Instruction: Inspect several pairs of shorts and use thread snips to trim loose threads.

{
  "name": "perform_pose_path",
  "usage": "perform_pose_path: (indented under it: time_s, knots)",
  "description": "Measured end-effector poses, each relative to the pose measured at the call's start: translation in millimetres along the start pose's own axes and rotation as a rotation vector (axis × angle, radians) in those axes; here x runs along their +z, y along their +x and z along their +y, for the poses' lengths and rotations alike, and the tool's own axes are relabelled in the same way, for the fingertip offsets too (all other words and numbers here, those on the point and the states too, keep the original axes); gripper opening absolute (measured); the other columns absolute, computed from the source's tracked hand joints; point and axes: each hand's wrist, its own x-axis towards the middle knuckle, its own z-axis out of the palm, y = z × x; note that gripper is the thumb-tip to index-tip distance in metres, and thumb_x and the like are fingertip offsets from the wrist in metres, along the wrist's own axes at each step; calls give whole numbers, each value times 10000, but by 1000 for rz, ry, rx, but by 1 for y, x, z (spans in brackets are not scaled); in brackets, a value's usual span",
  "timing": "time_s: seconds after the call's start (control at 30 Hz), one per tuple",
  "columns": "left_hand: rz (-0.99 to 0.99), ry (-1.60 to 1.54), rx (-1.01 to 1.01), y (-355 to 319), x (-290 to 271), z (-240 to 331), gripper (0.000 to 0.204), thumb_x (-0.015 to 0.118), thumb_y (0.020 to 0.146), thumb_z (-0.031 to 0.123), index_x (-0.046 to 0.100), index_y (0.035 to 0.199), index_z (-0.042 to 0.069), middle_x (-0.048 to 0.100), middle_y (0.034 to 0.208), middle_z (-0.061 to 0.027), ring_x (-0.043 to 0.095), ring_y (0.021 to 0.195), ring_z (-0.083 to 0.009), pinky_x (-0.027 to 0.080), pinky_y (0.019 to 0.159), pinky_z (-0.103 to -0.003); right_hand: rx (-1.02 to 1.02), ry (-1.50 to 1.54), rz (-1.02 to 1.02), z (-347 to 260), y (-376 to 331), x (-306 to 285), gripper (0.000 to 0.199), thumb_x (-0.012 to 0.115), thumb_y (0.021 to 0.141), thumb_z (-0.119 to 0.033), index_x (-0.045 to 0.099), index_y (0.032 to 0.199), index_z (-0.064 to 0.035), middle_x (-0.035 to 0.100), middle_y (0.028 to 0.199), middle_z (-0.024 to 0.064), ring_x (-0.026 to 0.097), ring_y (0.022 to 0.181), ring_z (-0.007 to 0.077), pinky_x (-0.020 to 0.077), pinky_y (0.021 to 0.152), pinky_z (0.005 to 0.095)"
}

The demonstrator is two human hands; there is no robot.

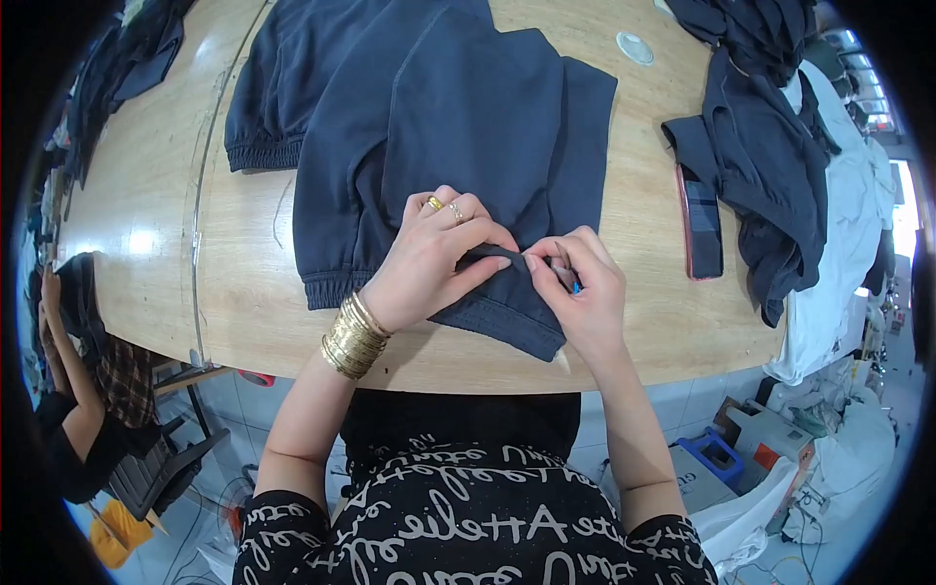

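A dark garment (478,117) is spread over a wooden table (253,331) from the centre toward twelve o'clock, where it is cut off. A fold is pinched by the left hand (434,258) and, at its three o'clock, by the right hand (585,288). A blue-tipped object (576,289), mostly hidden by the right fingers, cannot be identified.

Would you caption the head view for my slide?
Left hand and right hand pinch a navy cloth garment on wooden table.
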Motion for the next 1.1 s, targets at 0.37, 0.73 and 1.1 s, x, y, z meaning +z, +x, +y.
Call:
perform_pose_path:
  time_s: [0.37, 0.73, 1.1]
  knots:
    - [16, 80, 17, 1, -6, 9, 186, 724, 720, 134, 633, 882, 142, 480, 888, -5, 437, 873, -203, 315, 821, -333, 194, 233, -104, -16, 4, -9, 93, 676, 800, -59, 652, 886, -32, 546, 797, -5, 494, 682, 62, 388, 607, 213]
    - [14, 195, 50, 2, -3, 16, 216, 725, 691, 115, 620, 877, 145, 467, 885, -7, 461, 900, -211, 317, 898, -383, 326, 249, -183, -15, 11, -9, 101, 689, 792, -102, 649, 837, -21, 604, 747, -4, 498, 663, 45, 384, 595, 211]
    - [45, 204, 67, 2, -3, 17, 221, 724, 677, 101, 621, 866, 149, 470, 874, -4, 470, 878, -210, 318, 905, -384, 457, 333, -196, -21, 11, -15, 103, 667, 811, -91, 657, 869, -6, 625, 752, -6, 498, 662, 39, 402, 603, 195]
